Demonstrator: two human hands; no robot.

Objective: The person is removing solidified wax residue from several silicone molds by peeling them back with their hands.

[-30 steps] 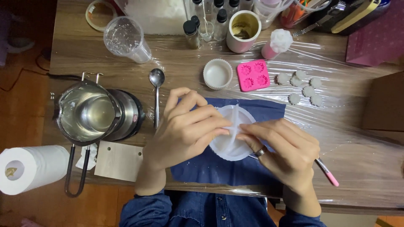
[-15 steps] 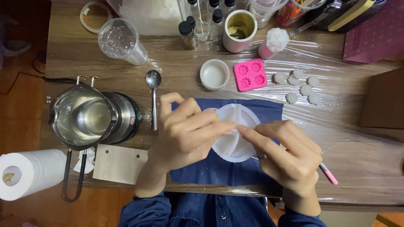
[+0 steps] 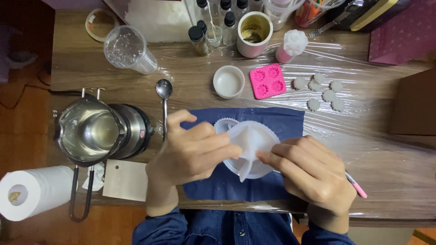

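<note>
The white fluted silicone mould (image 3: 252, 147) sits between your two hands, held just above the blue cloth (image 3: 281, 124) at the near middle of the table (image 3: 390, 159); its rim is bent and folded. Your left hand (image 3: 193, 152) has its grip closed on the mould's left side, fingers pressing over the rim. Your right hand (image 3: 313, 174) pinches the right edge, grip closed on it too, and a pink-tipped tool (image 3: 356, 187) pokes out from beneath that hand. Beyond the cloth lie a small white fluted cup (image 3: 229, 82), a pink flower mould (image 3: 268, 80) and a cluster of small white cast flowers (image 3: 323, 91). To your left stand a metal spoon (image 3: 164, 97), a steel pouring pot (image 3: 91, 131) and a paper towel roll (image 3: 32, 193).
</note>
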